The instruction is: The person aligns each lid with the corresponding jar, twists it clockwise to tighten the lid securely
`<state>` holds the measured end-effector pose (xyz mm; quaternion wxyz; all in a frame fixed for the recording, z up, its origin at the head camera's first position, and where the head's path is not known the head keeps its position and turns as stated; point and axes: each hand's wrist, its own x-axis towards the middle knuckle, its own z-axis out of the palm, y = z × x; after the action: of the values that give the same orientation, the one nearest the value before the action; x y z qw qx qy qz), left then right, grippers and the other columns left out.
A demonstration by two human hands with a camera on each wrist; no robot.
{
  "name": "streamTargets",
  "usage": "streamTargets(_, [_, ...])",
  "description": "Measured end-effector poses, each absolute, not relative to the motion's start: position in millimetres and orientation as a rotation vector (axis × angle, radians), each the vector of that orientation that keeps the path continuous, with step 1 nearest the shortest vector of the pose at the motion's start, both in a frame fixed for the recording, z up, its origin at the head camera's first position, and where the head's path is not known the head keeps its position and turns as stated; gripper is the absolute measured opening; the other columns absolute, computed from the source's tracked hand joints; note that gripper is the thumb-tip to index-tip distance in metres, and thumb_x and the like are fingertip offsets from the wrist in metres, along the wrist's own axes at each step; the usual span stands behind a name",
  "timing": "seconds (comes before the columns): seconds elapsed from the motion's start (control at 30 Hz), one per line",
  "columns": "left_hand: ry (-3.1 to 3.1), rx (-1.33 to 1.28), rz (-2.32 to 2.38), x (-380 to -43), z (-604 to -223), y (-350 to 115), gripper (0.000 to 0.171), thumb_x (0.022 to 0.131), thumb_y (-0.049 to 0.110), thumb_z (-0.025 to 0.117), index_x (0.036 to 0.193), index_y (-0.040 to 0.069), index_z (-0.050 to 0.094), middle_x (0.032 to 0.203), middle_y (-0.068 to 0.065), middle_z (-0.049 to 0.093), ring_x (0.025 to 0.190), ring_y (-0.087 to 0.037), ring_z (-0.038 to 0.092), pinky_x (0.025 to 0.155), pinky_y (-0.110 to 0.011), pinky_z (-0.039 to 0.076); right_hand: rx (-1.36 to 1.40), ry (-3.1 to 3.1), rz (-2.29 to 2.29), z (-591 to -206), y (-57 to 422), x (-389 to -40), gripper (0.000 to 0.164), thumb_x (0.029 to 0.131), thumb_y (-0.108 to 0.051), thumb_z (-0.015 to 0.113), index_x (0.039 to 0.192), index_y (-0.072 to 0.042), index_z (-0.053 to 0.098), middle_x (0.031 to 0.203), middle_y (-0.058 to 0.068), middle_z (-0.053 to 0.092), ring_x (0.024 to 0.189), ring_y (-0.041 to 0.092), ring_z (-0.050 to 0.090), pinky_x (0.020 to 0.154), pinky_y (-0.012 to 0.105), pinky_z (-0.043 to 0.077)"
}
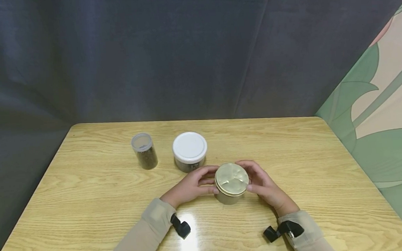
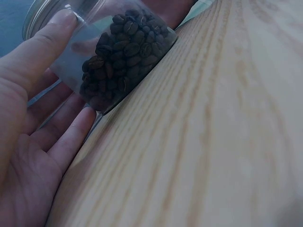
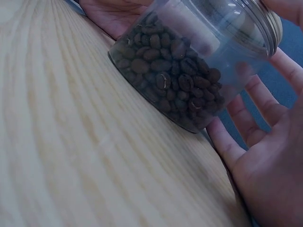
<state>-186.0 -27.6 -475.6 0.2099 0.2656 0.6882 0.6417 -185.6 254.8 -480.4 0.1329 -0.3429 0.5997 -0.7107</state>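
Observation:
A clear jar of coffee beans with a dented gold lid stands upright on the wooden table, between both hands. Dark roasted beans fill its lower part in the right wrist view. From the left, my left hand holds it, thumb at the front near the lid and fingers around the far side. My right hand holds the opposite side the same way, thumb by the lid's edge. In the left wrist view the jar's base rests on the tabletop, with the left little finger low beside it.
Behind the left hand stands a wide jar with a white lid. Farther left is a narrow clear-lidded jar with dark contents. A dark curtain hangs behind the table; a floral cloth is at the right.

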Motion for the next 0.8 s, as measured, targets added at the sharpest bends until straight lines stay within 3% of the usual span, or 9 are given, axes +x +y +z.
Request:
streamTargets(0.27, [1.928,0.739,1.775,-186.8,-475.0,-26.9,0.068,0.092,0.005,0.075,0.151,0.001,0.042,0.154,-0.014,0.044,0.136,-0.028,0.051,0.110,-0.026,0.048,-0.991,1.701,-2.096,-484.0,255.6,-186.7,0.063,0.089,0.005,0.069,0.143,-0.004,0.037,0.142,0.005,0.050,0.128,0.015,0.049,0.112,0.024,0.041])
streamTargets(0.43, [1.930,0.744,1.775,-186.7,-474.5,-26.5,0.068,0.092,0.005,0.075,0.151,0.001,0.042,0.154,-0.014,0.045,0.135,-0.027,0.052,0.110,-0.027,0.048,-0.971,1.717,-2.095,-483.2,256.3,-185.6,0.064,0.091,-0.002,0.071,0.144,-0.007,0.037,0.143,0.004,0.049,0.130,0.015,0.047,0.114,0.023,0.039])
streamTargets(0.6, [1.928,0.750,1.783,-186.3,-473.9,-26.3,0.068,0.092,0.004,0.075,0.151,0.000,0.042,0.153,-0.015,0.045,0.136,-0.028,0.052,0.110,-0.027,0.048,-1.003,1.746,-2.063,-482.9,256.2,-186.0,0.065,0.098,-0.016,0.065,0.152,0.000,0.033,0.145,0.005,0.049,0.131,0.017,0.048,0.112,0.025,0.042])
streamTargets(0.8, [1.927,0.737,1.780,-185.5,-473.6,-26.6,0.068,0.092,0.003,0.075,0.151,0.001,0.042,0.153,-0.014,0.045,0.136,-0.028,0.051,0.110,-0.027,0.048,-1.023,1.737,-2.040,-482.3,254.2,-186.7,0.066,0.098,-0.012,0.061,0.153,0.007,0.031,0.148,0.006,0.048,0.134,0.018,0.048,0.112,0.028,0.043])
